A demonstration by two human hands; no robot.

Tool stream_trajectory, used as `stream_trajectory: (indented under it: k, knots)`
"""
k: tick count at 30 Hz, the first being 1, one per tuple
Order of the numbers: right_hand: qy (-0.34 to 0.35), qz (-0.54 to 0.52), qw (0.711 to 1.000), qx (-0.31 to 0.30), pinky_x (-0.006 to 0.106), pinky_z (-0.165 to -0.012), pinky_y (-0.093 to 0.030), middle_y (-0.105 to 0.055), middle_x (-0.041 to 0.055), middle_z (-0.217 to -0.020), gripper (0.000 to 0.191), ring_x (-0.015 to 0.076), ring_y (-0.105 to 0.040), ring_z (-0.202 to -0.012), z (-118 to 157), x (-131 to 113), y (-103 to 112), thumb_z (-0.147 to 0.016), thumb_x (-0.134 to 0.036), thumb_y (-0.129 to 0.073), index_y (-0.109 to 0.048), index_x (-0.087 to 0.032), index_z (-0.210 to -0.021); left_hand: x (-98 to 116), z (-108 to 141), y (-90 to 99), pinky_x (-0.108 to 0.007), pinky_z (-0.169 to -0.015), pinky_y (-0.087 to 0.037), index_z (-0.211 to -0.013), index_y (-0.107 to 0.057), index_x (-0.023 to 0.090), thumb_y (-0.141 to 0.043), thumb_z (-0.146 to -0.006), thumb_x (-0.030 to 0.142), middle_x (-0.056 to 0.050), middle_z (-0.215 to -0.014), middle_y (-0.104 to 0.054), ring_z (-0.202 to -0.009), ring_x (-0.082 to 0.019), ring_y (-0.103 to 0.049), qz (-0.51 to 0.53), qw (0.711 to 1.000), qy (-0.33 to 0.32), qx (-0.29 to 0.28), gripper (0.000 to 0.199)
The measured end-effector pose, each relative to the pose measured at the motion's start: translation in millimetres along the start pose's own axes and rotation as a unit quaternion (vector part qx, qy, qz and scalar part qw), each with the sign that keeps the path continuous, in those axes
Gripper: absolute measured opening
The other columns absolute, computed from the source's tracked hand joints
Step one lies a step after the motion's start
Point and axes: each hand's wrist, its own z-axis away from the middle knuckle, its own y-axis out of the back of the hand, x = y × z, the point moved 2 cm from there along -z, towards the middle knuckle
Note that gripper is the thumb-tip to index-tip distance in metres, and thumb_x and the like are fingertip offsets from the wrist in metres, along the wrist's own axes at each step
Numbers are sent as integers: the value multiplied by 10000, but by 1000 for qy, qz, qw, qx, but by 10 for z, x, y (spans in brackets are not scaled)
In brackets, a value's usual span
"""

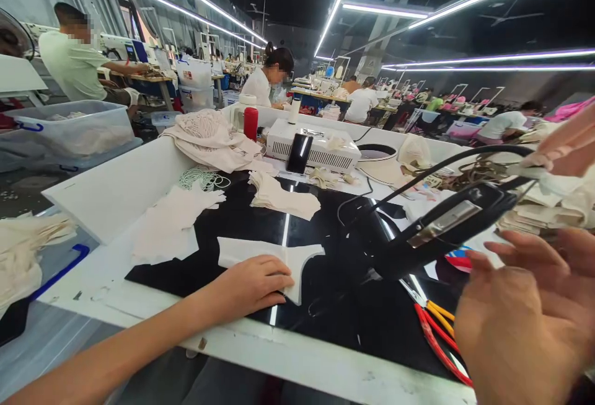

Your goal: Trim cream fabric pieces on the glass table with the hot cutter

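Observation:
My left hand lies on a cream fabric piece on the black board, fingers stretched out and pressing it down. My right hand is raised at the lower right, blurred, its loosely bent fingers apart and nothing visible in them. Just beyond it, a black handheld tool with a silver plate and a cord is tilted over the board. Another hand at the right edge touches the tool's upper end; it seems to be another person's. Red- and yellow-handled cutters lie beside my right hand.
Stacked cream pieces and a white fabric pile lie on the black board. Behind stand a white vented box, a phone and a red bottle. Fabric heaps lie right. Co-workers sit farther back.

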Motion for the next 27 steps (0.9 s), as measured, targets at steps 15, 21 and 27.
stream_trajectory:
  k: [15, 21, 27]
  knots:
    - [-67, -69, 992, -78, 350, -644, -610, -736, -9, -971, 669, 176, -685, -728, -100, 187, -595, -785, -321, -879, -579, -338, -1383, 220, -243, -69, -287, -736, -534, -923, -608, 161, -494, -1031, 36, -47, -859, -646, -799, -182, -607, -165, 977, -135, 7, 201]
    - [-19, -63, 997, -38, 305, -662, -567, -701, -48, -959, 588, 129, -640, -703, 104, 141, -753, -793, -219, -881, -609, -363, -1294, 178, -229, -161, -279, -780, -536, -903, -644, 142, -489, -1037, 38, -47, -878, -673, -817, -177, -623, -147, 984, -104, -9, 230]
    - [-70, -129, 985, -89, 345, -619, -578, -699, -47, -890, 559, 147, -663, -621, 373, 99, -877, -880, -269, -797, -539, -367, -1366, 72, -230, -139, -254, -860, -531, -968, -701, 173, -578, -1061, 178, -23, -1028, -740, -940, -157, -686, 85, 995, 34, 25, 153]
